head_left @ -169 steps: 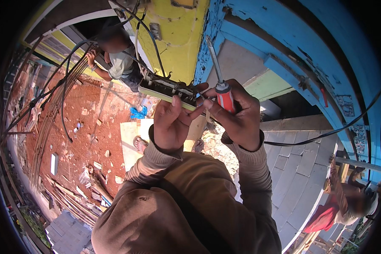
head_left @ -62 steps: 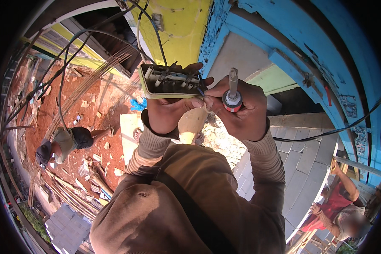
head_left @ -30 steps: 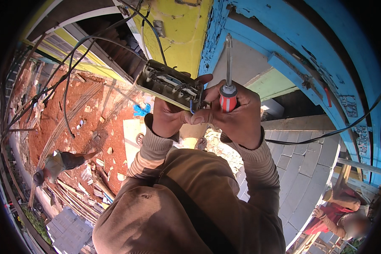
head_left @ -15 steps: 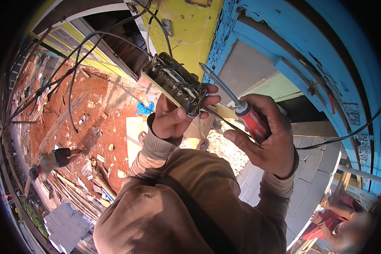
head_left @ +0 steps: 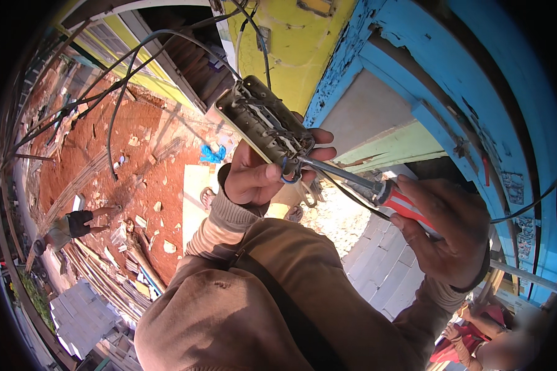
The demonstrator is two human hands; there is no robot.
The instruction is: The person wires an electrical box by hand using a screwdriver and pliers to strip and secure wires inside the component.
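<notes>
An open junction box [head_left: 267, 123], a shallow rectangular case with wires and terminals inside, rests tilted in my left hand [head_left: 252, 175]. My fingers wrap behind it and the thumb presses near its lower end. In my right hand [head_left: 447, 230] is a screwdriver [head_left: 408, 205] with a red and grey handle and a long metal shank. Its tip reaches the lower right end of the box, where wires come out; whether it sits in a screw I cannot tell. A black cable [head_left: 353, 195] runs from that end behind the screwdriver.
Dark cables [head_left: 133, 59] hang at the upper left and join the box's top. A yellow wall [head_left: 291, 37] and blue wooden frame [head_left: 402, 68] stand ahead. Red soil with rubble lies below left, near a person [head_left: 74, 226]. Another person in red [head_left: 476, 334] is at lower right.
The screwdriver has swung from pointing up beside the box to lying nearly level, its tip now at the box's lower end. My right hand has moved right and down.
</notes>
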